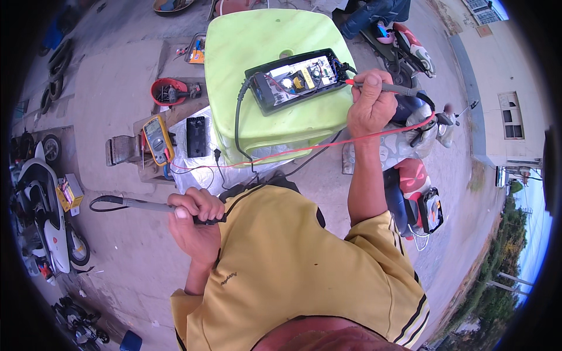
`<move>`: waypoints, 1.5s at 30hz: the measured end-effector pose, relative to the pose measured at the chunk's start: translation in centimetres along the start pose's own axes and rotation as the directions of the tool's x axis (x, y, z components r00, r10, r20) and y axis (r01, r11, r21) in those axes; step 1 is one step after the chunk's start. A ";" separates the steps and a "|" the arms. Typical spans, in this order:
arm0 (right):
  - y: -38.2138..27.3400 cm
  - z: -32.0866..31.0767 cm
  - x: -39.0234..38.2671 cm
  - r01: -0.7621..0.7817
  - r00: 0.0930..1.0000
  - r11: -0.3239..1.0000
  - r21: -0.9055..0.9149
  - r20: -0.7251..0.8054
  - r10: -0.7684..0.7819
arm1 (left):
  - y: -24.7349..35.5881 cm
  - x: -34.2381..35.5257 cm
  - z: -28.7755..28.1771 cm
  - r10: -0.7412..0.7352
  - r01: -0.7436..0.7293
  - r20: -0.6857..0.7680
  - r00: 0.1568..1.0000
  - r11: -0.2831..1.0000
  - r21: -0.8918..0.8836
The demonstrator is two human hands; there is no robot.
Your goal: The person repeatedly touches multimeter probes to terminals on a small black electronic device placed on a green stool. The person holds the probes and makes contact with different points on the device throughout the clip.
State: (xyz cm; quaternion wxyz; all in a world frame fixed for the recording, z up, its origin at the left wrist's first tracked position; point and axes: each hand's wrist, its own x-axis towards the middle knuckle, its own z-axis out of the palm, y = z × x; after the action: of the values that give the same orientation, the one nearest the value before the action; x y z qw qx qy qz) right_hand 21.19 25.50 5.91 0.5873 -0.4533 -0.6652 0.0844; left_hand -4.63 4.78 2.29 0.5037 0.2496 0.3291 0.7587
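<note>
An opened black power adapter (270,106) lies on a pale green plastic stool (257,44), its circuit board (301,79) bare. My right hand (373,102) is closed around a grey test probe (401,89) with a red front end, pointed at the adapter's right end. Whether its tip touches a contact is too small to tell. Over the ground at the left, my left hand (198,225) grips another grey test probe (149,205), with a dark cable end beside the fingers. A yellow multimeter (157,140) stands left of the stool; a red lead (310,148) stretches across to the right probe.
Beside the multimeter, a black casing cover (196,137) lies on white sheeting. A red bowl (162,92) of parts and a small tray (197,48) sit left of the stool. Scooters, one white (50,205), are at both sides; another person's dark trouser leg (372,19) shows at the back.
</note>
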 end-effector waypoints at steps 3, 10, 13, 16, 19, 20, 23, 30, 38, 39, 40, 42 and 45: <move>1.3 0.3 0.0 0.080 0.997 0.992 -0.097 0.015 -0.079 | 0.1 0.2 0.4 -0.027 0.028 -0.026 0.999 0.999 0.029; 0.3 0.7 0.5 0.048 0.995 0.982 -0.182 0.093 -0.031 | -0.4 1.0 0.7 -0.057 0.058 -0.026 0.998 0.998 0.034; -0.4 0.9 0.8 0.054 0.994 0.976 -0.211 0.105 -0.032 | -0.6 1.3 1.0 -0.065 0.066 -0.012 0.998 0.997 0.030; -0.3 0.9 0.8 0.071 0.993 0.971 -0.227 0.104 -0.048 | -0.8 1.5 0.9 -0.058 0.058 0.004 0.998 0.998 0.033; -0.1 0.8 0.8 0.134 0.988 0.953 -0.272 0.115 -0.106 | -0.8 1.6 0.6 -0.042 0.042 0.017 0.999 0.999 0.019; -0.1 0.8 0.8 0.138 0.987 0.951 -0.277 0.118 -0.109 | -0.9 1.5 0.6 -0.039 0.039 0.019 0.999 0.999 0.018; 0.0 0.8 0.8 0.155 0.984 0.946 -0.286 0.127 -0.123 | -1.0 1.4 0.6 -0.035 0.035 0.022 0.999 0.999 0.015; -0.3 0.9 0.9 0.140 0.975 0.963 -0.231 0.202 -0.094 | -0.5 1.2 0.5 -0.023 0.021 0.026 0.999 0.999 0.045; -0.4 0.9 0.8 0.155 0.967 0.966 -0.208 0.233 -0.105 | 1.7 -0.3 0.1 -0.032 0.023 0.070 0.997 0.992 0.127; -0.5 0.6 0.7 0.161 0.966 0.955 -0.248 0.237 -0.102 | 2.3 -0.5 -0.1 -0.047 0.036 0.115 0.992 0.995 0.096; -0.3 0.0 0.7 0.134 0.970 0.952 -0.276 0.232 -0.069 | 2.7 -0.2 -0.2 -0.046 0.039 0.145 0.988 0.998 0.045; 0.1 0.1 0.6 0.123 0.970 0.947 -0.298 0.238 -0.051 | 4.2 -0.8 -0.9 -0.073 0.103 0.197 0.978 0.984 -0.146; 0.5 0.4 0.3 0.068 0.973 0.951 -0.301 0.232 0.004 | 5.7 -1.9 -1.3 -0.151 0.289 0.289 0.945 0.800 -0.526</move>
State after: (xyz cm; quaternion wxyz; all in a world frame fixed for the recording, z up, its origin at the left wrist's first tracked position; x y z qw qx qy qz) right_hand 21.11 26.13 5.70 0.4303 -0.5151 -0.7409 0.0224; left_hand -8.29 1.08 5.62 0.6749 0.1375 0.0571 0.7228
